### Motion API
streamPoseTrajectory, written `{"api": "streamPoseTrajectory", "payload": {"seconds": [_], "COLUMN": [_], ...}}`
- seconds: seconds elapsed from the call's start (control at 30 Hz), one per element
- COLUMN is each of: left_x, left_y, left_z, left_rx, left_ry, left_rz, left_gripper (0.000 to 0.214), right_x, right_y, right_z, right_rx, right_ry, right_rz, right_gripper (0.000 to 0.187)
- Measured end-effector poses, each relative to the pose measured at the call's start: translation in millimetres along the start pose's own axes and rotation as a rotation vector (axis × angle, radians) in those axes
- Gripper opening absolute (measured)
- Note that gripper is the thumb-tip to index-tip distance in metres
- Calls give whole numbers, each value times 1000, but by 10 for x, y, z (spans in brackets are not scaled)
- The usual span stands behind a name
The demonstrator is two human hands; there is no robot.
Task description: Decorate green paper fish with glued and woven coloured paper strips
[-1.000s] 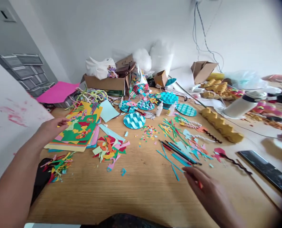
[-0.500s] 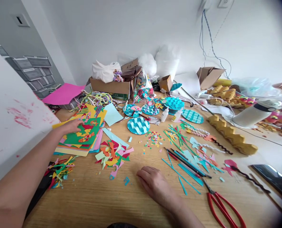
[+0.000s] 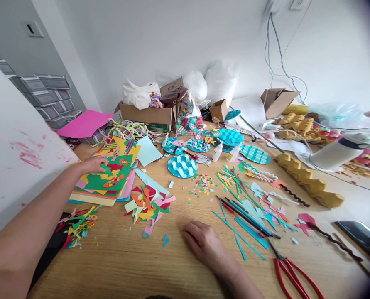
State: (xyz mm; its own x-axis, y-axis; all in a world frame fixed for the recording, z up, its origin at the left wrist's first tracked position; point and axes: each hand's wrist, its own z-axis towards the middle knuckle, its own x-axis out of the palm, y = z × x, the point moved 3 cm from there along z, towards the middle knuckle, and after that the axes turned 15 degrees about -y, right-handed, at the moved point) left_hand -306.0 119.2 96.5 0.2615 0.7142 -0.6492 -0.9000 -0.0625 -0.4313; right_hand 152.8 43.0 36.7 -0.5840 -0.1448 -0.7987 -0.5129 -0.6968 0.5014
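My left hand (image 3: 91, 165) reaches out to the left and rests its fingers on a stack of coloured paper sheets (image 3: 105, 182), on the green sheet at the top. My right hand (image 3: 205, 243) lies palm down on the wooden table (image 3: 125, 261), fingers loosely curled, holding nothing. Red-handled scissors (image 3: 292, 276) lie on the table to its right. A heap of paper scraps (image 3: 147, 203) sits between the two hands. Thin teal paper strips and pencils (image 3: 247, 214) lie just beyond the right hand.
Teal wavy paper discs (image 3: 182, 165) and glue bottles (image 3: 216, 152) stand mid-table. A cardboard box (image 3: 147, 113) of supplies is at the back. A yellow zigzag foam piece (image 3: 309, 179), a white bottle (image 3: 337, 153) and a dark ruler (image 3: 362, 236) lie right. A white board (image 3: 13, 166) stands left.
The right hand set the red scissors down at the right and moved left to rest on the table. The left hand slid onto the paper stack.
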Motion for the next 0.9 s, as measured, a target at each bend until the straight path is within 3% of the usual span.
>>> {"api": "streamPoseTrajectory", "payload": {"seconds": [0.1, 0.17, 0.3, 0.4, 0.57, 0.73, 0.9], "left_x": [-73, -208, -546, -683, -560, -326, -186], "left_y": [-41, -92, -280, -523, -1140, -1801, -2095], "left_z": [24, 71, 170, 126, -214, -655, -928], "left_rx": [-52, -78, -132, -188, -382, -403, -476], "left_ry": [301, 411, 443, 445, 453, 588, 659], "left_rz": [-14, -26, -89, -151, -415, -651, -656], "left_gripper": [30, 35, 57, 60, 37, 21, 26], "right_x": [-2, -8, -21, -23, -47, -83, -110], "right_y": [-10, -14, -3, 6, 10, -2, -29], "right_z": [-2, -6, -14, -13, -11, -2, 26], "right_rx": [5, 8, 6, 12, 16, 56, 96], "right_ry": [9, 10, 17, 31, 14, -48, -181], "right_rz": [-1, 3, 10, 17, 56, 152, 248], "right_gripper": [24, 24, 23, 24, 24, 21, 21]}}
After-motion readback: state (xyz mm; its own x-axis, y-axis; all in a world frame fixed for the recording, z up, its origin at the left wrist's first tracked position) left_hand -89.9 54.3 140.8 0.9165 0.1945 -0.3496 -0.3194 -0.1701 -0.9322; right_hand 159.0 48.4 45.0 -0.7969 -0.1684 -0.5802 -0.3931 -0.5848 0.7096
